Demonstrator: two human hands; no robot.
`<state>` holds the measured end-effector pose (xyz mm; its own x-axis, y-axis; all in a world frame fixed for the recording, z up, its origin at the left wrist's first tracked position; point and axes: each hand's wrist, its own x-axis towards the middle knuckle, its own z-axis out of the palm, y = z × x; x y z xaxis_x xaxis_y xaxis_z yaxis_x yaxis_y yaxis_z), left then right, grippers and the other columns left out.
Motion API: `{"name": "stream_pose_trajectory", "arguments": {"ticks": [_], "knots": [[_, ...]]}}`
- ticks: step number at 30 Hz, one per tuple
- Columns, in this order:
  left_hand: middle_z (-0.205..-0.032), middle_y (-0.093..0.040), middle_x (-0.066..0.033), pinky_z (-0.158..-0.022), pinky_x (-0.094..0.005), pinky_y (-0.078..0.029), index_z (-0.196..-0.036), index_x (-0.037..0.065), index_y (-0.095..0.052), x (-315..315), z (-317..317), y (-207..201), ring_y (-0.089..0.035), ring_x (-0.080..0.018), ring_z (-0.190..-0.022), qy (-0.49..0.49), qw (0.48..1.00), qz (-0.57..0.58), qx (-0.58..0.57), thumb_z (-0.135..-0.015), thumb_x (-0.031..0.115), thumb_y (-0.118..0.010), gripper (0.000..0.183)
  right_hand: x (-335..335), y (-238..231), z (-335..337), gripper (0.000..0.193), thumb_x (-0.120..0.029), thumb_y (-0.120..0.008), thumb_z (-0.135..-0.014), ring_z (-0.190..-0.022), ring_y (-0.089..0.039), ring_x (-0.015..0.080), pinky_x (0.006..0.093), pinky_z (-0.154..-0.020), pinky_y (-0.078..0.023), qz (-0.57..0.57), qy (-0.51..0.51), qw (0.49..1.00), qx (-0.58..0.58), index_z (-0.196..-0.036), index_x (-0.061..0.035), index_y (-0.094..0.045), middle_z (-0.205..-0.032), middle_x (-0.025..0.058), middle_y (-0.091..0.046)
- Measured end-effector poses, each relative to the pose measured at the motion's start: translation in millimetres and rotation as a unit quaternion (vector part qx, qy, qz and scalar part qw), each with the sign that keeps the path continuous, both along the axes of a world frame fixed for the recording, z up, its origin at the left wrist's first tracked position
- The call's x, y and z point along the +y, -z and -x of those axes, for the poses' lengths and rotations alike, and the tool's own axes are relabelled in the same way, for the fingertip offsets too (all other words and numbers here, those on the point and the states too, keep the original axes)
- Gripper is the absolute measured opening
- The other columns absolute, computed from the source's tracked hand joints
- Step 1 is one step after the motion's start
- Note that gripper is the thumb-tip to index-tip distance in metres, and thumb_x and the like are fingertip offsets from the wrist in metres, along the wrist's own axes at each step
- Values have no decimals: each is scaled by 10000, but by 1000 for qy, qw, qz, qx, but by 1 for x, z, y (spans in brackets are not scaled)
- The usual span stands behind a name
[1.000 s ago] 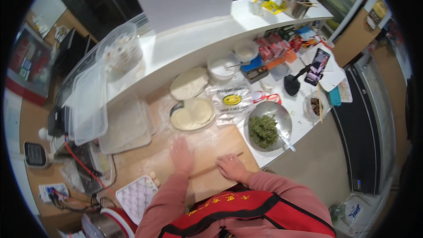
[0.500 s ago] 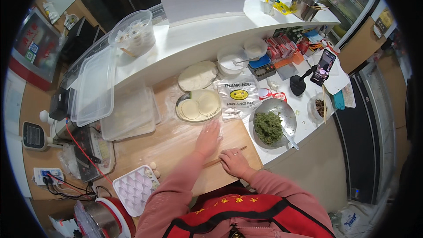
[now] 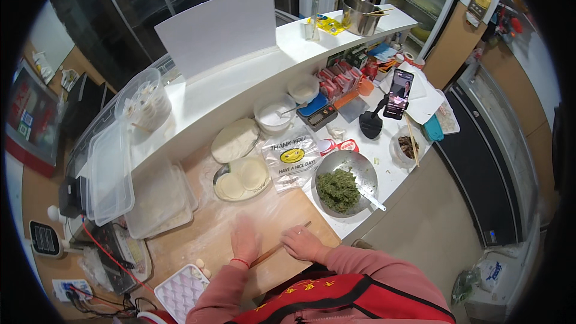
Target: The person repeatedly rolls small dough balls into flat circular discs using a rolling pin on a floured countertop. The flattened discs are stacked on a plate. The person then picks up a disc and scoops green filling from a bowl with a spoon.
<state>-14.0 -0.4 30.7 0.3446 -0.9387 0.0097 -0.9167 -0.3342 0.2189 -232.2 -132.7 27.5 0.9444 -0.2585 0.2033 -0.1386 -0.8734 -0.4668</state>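
My right hand lies over a thin wooden rolling pin, which slants across the floured wooden board; its fingers curl onto the pin. Beside it, to the left, my left hand is low over the board, its fingers smeared by motion. Whether it touches anything is not clear. Beyond it, round flat dough wrappers lie on an oval plate. Behind them is a pale, flour-dusted oval mound. A few small dough balls sit near my left forearm.
At right stands a metal bowl with chopped green filling and a spatula. A phone on a stand, a scale and a white tub are behind. Clear plastic boxes and a white tray are left.
My view has swung to the right. My left hand has drawn back from near the wrapper plate toward the rolling pin. My right hand stays on the pin.
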Motion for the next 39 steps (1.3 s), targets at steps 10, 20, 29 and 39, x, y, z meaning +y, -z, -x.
{"name": "stream_pose_trajectory", "arguments": {"ticks": [10, 20, 29, 39], "knots": [[-1569, -454, -143, -1242, -562, -172, -1477, 105, -545, 7, -6, 5, -337, -328, -1494, -74, 995, 27, 60, -921, 345, -684, 621, -1, 0, -4, 282, -210, -666, -933, -1129, -609, 322, 461, -1021, -448, -16, 9, 1000, -11, -1179, -74, -638, -1186, 122, -645], [-1151, -610, -183, -902, -449, -529, -1155, 30, -684, -13, -19, 26, -616, -389, -1040, -91, 958, 206, 181, -871, 92, -727, 294, 2, 2, -6, 265, -207, -667, -935, -1133, -602, 317, 454, -1047, -449, -15, 17, 999, -23, -1156, -62, -647, -1176, 117, -639], [-1049, -642, -157, -880, -456, -507, -1096, 64, -728, -57, 42, 15, -628, -362, -981, -92, 971, 105, 196, -863, 147, -750, 248, -14, 3, -2, 261, -310, -696, -930, -1031, -586, 339, 482, -940, -432, -45, 166, 985, -10, -1065, -93, -645, -1075, 121, -619], [-864, -702, -119, -796, -457, -508, -858, 88, -714, -51, 31, 29, -661, -338, -855, -106, 965, 150, 185, -879, 236, -761, 156, -54, -9, -58, 250, -264, -689, -926, -987, -592, 288, 449, -896, -428, 58, 274, 957, -73, -1108, -100, -638, -1091, 97, -627]]}}
